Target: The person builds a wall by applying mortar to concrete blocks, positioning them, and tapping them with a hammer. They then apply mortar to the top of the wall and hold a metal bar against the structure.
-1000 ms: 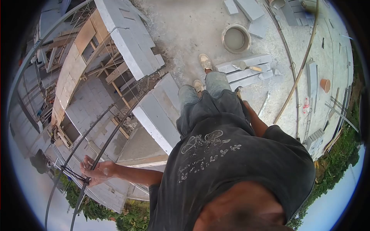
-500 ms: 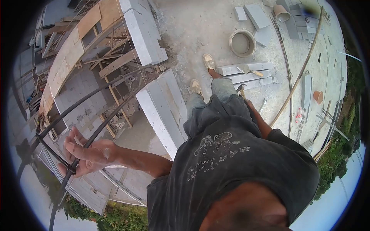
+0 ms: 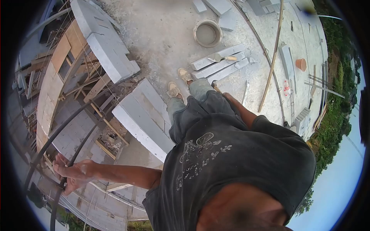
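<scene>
My left hand (image 3: 77, 172) is stretched out to the left, its fingers curled around a thin dark rod (image 3: 82, 144). A second, thicker dark rod (image 3: 58, 131) curves beside it. My right hand (image 3: 228, 98) is low at my right side, mostly hidden by my dark shirt and shorts. It grips a hammer (image 3: 216, 87), whose head and part of the handle show past the shorts. Just ahead of my right foot, a trowel (image 3: 217, 57) lies across long pale blocks (image 3: 221, 65).
A block wall (image 3: 144, 117) stands close on my left, with a gap before another wall section (image 3: 110, 54). Beyond lie wooden boards (image 3: 56, 84) and rubble. Ahead is a round bucket of mortar (image 3: 207, 34). A long pole (image 3: 274, 57) and a small orange bucket (image 3: 301, 64) lie to the right.
The view has turned and shifted, so the blocks, bucket and wall appear farther left. My left hand appears lower, still at the dark rod. The hammer stays in my right hand.
</scene>
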The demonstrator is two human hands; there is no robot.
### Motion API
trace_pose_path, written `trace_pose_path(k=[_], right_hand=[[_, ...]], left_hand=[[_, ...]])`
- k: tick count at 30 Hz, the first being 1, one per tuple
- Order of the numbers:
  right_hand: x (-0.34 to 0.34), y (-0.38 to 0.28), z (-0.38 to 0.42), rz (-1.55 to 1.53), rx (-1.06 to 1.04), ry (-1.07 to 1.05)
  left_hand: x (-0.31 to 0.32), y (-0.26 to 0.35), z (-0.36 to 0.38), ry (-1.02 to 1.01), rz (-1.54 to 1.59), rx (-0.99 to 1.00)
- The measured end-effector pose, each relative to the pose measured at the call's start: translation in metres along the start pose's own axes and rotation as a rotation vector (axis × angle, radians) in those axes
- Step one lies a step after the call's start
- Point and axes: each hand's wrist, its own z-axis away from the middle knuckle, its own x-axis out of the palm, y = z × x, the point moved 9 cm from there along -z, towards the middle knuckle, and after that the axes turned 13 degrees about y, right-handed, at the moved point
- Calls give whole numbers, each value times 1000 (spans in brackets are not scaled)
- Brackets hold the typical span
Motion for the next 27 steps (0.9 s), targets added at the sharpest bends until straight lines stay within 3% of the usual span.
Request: trace_pose_path(k=[4, 10, 13, 15, 19, 21, 23, 27], right_hand=[[-3, 27, -39, 54, -41, -75], [-36, 4, -35, 355, -378, -60], [-34, 41, -61, 327, -292, 78], [-32, 48, -60, 292, -180, 64], [3, 82, -90, 272, -176, 20], [-10, 72, -75, 117, -28, 57], [-35, 41, -43, 146, -13, 91], [-21, 34, -40, 226, -63, 123]], left_hand=[[-2, -3, -4, -41, 22, 65], [-6, 5, 0, -55, -28, 65], [6, 8, 5, -52, -47, 66], [0, 6, 3, -60, -54, 42], [2, 16, 5, -98, -173, 52], [4, 23, 10, -177, -246, 61], [-2, 11, 6, -200, -314, 56], [7, 21, 6, -172, -63, 139]])
